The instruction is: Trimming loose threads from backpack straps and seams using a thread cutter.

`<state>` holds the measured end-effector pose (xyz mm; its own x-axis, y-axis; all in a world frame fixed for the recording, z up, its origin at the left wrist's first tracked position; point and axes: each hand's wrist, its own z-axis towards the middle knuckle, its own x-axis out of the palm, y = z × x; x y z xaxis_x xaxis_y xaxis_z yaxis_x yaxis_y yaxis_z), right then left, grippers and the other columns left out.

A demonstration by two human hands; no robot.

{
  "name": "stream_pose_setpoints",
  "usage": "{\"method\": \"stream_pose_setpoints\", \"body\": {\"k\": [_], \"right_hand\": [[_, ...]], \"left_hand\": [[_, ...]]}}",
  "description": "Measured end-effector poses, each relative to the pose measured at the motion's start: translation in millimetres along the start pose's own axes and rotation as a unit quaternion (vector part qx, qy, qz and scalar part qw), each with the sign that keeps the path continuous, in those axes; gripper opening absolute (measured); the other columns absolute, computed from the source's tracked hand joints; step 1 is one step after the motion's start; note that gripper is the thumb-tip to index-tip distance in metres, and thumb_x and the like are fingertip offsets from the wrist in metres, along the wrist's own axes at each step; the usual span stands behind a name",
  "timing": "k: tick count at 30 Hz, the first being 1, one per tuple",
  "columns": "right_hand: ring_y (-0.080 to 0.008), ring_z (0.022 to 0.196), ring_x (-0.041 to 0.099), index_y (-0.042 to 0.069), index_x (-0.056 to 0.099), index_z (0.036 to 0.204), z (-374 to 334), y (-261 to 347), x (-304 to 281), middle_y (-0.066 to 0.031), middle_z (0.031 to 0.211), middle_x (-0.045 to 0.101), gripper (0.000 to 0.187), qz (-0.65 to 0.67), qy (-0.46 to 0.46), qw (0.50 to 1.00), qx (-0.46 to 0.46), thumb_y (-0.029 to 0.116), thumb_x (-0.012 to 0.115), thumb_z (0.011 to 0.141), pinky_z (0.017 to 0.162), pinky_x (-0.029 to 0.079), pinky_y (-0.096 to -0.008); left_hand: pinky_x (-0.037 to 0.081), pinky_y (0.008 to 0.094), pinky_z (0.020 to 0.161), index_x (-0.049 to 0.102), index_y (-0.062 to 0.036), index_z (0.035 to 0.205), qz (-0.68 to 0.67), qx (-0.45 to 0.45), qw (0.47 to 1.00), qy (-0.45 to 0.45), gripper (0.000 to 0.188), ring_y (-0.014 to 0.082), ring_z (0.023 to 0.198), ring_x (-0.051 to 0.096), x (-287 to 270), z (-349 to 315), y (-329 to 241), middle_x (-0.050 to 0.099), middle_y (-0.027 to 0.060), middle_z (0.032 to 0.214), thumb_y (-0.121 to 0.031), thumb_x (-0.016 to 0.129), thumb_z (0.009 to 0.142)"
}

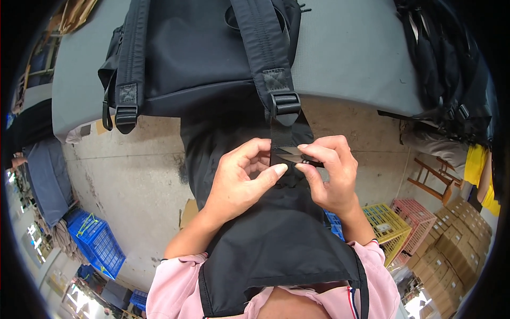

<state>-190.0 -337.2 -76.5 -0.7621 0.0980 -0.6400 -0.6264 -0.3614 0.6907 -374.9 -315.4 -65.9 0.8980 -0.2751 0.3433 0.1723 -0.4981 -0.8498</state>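
Observation:
A black backpack (pixel 196 50) lies on the grey-covered table with its two shoulder straps toward me. From the plastic buckle (pixel 286 103) of the right-hand strap, a length of black webbing (pixel 280 135) hangs over the table edge. My left hand (pixel 239 178) pinches the webbing's lower end between thumb and fingers. Small thread snips (pixel 292 156) are in my right hand (pixel 334 173), their pointed blades aimed left at the webbing, close to my left thumb. Whether the blades touch the webbing, I cannot tell.
The grey table (pixel 345 64) spans the far side. More black bags (pixel 446 69) are heaped at its right end. Blue (pixel 98 244), yellow (pixel 387 228) and pink crates (pixel 417 220) stand on the floor, near stacked cartons (pixel 457 244) and a wooden stool (pixel 435 181). Other people are at both sides.

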Motion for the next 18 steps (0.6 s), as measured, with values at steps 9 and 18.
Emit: {"method": "stream_pose_setpoints", "body": {"k": [9, 18], "right_hand": [[-0.0174, 0.06, 0.054, 0.007, 0.063, 0.097, 2.4, -2.1, 7.2, -0.0035, 0.076, 0.059, 0.033, -0.049, -0.026, 0.996, -0.071, 0.008, 0.073, 0.067, 0.05, 0.039, -0.0286], [-0.0176, 0.063, 0.057, 0.005, 0.063, 0.096, -3.9, -3.3, 11.0, -0.004, 0.078, 0.061, 0.031, -0.039, -0.071, 0.995, -0.064, 0.005, 0.074, 0.067, 0.053, 0.044, -0.0286]], "left_hand": [[0.05, 0.0233, 0.07, 0.06, 0.0013, 0.097, 0.043, 0.015, 0.999, -0.015, 0.019, 0.0087, 0.08, 0.059, -0.8, 1.7, 4.6, 0.061, 0.0034, 0.087, 0.001, 0.065, 0.079], [0.05, 0.0237, 0.072, 0.06, 0.0015, 0.097, 0.07, 0.017, 0.997, -0.008, 0.019, 0.0087, 0.079, 0.059, -4.1, 4.8, 2.7, 0.061, 0.0037, 0.088, 0.0, 0.066, 0.079]]}}
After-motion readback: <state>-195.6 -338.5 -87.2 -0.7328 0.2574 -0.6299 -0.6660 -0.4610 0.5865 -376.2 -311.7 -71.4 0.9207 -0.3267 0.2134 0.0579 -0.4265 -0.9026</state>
